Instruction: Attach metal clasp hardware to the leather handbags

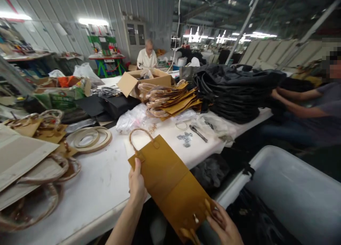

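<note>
I hold a flat mustard-brown bag panel (170,177) with a loop handle (140,133) at its far end. It slants over the front edge of the white table (101,181). My left hand (137,184) grips the panel's left edge near the handle, thumb on top. My right hand (223,225) is closed on the near end, where small metal fittings show.
Beige panels with handles (23,166) pile at the left. Tan rings (89,138), a stack of brown panels (173,97), black bags (234,92), pliers (198,133) and a carton (145,81) lie further on. A grey bin (293,191) stands right. One person sits behind, another reaches in from the right.
</note>
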`<state>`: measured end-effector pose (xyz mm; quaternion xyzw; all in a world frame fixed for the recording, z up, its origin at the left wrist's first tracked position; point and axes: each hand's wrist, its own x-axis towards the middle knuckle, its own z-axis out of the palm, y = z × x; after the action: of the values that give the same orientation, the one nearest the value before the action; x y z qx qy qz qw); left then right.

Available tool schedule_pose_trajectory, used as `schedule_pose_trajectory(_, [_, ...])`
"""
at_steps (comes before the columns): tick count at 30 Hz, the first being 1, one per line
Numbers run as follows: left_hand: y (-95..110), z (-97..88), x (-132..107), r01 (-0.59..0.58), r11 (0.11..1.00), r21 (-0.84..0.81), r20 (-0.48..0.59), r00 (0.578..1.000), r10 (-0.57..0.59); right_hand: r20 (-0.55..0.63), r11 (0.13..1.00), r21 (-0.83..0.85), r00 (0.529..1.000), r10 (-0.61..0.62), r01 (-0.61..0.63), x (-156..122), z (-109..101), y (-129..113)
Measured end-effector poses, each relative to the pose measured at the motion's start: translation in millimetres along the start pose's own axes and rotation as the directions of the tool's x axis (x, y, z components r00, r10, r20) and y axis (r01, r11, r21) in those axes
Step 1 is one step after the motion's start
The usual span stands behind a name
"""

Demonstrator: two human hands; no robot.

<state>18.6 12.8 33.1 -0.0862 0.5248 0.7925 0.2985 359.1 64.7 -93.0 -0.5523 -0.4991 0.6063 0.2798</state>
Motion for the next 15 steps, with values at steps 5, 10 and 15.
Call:
schedule_pose_trajectory(5, [9, -6.3, 13, -0.137, 0.989, -0.056, -0.108, 0.986, 0.13, 0.09, 0.994, 0.092, 0.994, -0.064, 0.056, -10, 14, -47])
schedule_pose_trajectory(10, [18, -10.1, 20, -0.147, 0.983, -0.114, -0.125, 0.983, 0.132, 0.19, 0.931, 0.364, 0.981, -0.036, -0.036, -21, 6, -74])
schedule_pose_trajectory(15, [23, -8.5, 10, -0.06, 0.992, -0.11, -0.121, 0.992, 0.047, 0.177, 0.909, 0.408, 0.984, 0.006, -0.079, -27, -5, -57])
